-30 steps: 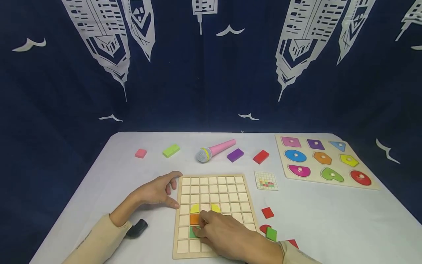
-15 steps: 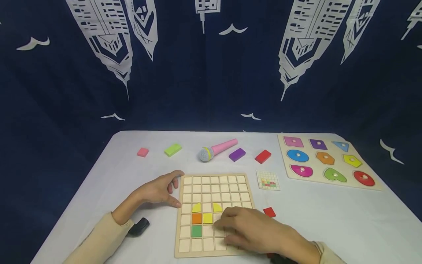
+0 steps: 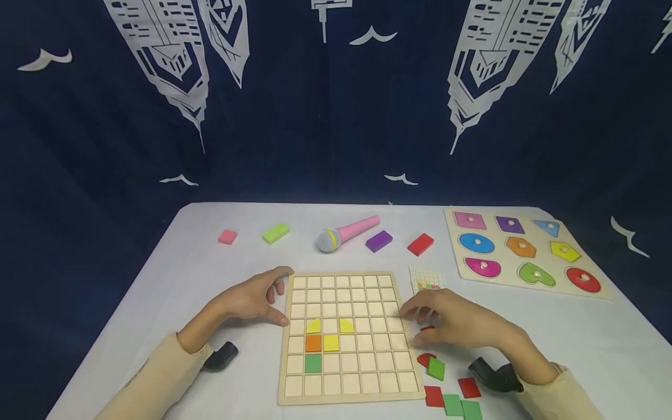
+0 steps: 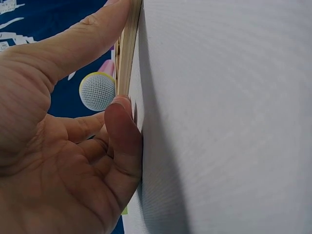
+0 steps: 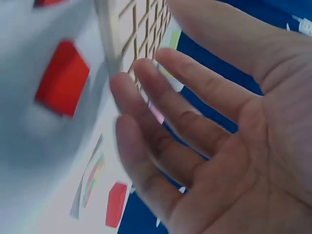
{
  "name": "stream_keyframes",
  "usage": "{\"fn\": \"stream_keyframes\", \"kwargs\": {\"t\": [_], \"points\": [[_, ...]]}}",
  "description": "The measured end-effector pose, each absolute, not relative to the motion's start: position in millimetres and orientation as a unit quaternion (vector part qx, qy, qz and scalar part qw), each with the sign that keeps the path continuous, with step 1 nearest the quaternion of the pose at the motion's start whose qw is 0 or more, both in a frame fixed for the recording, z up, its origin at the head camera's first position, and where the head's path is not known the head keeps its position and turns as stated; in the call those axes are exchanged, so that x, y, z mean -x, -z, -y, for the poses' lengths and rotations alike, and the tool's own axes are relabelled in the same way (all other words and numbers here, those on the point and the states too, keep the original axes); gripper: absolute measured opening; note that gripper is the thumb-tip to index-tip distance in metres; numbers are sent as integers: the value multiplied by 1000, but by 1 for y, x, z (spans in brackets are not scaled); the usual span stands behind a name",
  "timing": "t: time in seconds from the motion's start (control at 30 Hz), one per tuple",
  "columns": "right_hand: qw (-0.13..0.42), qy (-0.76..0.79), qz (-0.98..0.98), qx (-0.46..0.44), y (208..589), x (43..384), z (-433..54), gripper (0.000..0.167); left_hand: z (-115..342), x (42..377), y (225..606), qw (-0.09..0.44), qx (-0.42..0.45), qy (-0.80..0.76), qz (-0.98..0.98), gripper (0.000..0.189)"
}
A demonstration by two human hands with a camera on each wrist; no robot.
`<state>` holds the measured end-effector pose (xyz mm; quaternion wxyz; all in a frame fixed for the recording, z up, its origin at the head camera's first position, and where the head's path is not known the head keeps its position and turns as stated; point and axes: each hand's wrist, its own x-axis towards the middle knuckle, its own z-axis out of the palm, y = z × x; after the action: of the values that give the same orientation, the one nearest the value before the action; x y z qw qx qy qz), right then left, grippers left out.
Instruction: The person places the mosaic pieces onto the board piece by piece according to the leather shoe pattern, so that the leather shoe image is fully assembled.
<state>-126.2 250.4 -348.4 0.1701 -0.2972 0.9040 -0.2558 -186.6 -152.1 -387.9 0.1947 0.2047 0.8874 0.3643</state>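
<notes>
A wooden grid board lies flat in the middle of the table. Two yellow curved-edge tiles, an orange square tile, a yellow square tile and a green square tile sit in its cells. My left hand touches the board's left edge, with thumb and index finger spread apart; the left wrist view shows the thumb against the wooden edge. At the right edge hovers my right hand, its fingers loosely extended and holding nothing in the right wrist view. It partly covers a small pattern card and a red tile.
Loose red and green tiles lie right of the board. Behind it are a pink toy microphone and pink, lime, purple and red blocks. A shape puzzle board stands at the back right. Dark wrist straps hang by both sleeves.
My right hand has lifted off the grid and moved right to the board's edge, leaving the yellow square tile in its cell beside the orange one. My left hand stays put.
</notes>
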Motion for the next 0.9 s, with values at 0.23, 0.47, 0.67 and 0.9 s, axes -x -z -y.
{"fn": "stream_keyframes", "kwargs": {"t": [0.23,0.47,0.67,0.9], "points": [[222,268,-898,269,353,133,-267,34,151,185,385,197,-198,-361,-890,99],[242,270,-901,239,357,135,-268,36,152,185,386,197,-194,-360,-891,99],[245,266,-903,233,361,135,-266,38,151,186,385,198,-194,-355,-893,99],[241,261,-905,236,363,135,-264,39,151,186,387,199,-195,-364,-888,99]]}}
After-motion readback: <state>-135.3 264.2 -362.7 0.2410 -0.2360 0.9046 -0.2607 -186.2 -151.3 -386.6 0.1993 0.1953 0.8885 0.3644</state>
